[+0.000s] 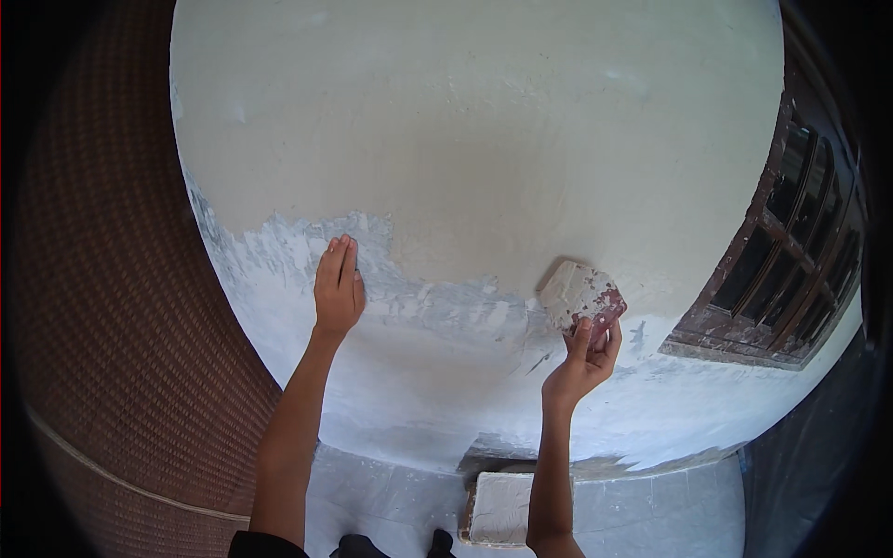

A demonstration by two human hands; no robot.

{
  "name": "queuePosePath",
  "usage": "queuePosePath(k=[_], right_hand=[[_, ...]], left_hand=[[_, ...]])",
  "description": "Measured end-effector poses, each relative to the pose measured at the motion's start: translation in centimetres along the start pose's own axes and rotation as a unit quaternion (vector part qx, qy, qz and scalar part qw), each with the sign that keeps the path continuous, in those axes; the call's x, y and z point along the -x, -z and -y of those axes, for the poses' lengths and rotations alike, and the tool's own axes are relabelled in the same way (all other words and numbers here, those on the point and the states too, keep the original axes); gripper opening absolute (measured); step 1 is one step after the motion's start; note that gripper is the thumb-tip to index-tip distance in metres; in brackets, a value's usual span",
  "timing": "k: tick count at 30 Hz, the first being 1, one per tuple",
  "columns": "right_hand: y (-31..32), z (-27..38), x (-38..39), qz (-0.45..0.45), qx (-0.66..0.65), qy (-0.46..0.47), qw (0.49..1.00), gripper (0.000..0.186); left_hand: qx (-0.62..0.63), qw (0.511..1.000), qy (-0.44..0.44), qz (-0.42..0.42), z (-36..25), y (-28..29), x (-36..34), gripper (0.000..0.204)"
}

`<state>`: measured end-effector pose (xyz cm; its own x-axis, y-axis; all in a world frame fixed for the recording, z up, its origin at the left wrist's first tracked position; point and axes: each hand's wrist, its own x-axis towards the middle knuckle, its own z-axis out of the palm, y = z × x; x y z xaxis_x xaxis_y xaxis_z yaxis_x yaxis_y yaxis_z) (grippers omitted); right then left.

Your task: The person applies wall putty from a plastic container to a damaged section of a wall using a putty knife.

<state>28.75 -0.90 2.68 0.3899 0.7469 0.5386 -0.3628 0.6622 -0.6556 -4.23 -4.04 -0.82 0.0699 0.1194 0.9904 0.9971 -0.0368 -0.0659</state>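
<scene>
Down at six o'clock, a flat putty-caked rectangular board (500, 507) lies on the pale floor (651, 507). Right hand (584, 361) pinches a stiff, putty-smeared flat metal scraper blade (580, 296) by its lower edge at four o'clock; it looks light, possibly slippery. Left hand (339, 286) rests open-palmed on the white plastered wall (484, 139). Brown wooden window frame (791, 260) at three o'clock, woven brown screen (112, 279) at nine.

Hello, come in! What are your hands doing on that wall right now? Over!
Left hand flat on the wall, holding nothing. Right hand grips a putty-caked scraper against the wall. Nothing between scraper and wall.
</scene>
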Motion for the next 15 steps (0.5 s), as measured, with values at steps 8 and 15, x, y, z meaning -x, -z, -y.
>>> queuePosePath(k=[8,15], right_hand=[[6.8,5.6,5.9,-0.051,0.012,-0.052,0.997,0.036],[14.6,9.1,16.8,-0.118,0.080,-0.157,0.977,0.039]], left_hand=[[0.016,0.996,0.045,0.077,-3.1,3.4,-1.9,0.048],[0.149,0.952,0.108,0.245,-9.3,11.4,5.5,0.052]])
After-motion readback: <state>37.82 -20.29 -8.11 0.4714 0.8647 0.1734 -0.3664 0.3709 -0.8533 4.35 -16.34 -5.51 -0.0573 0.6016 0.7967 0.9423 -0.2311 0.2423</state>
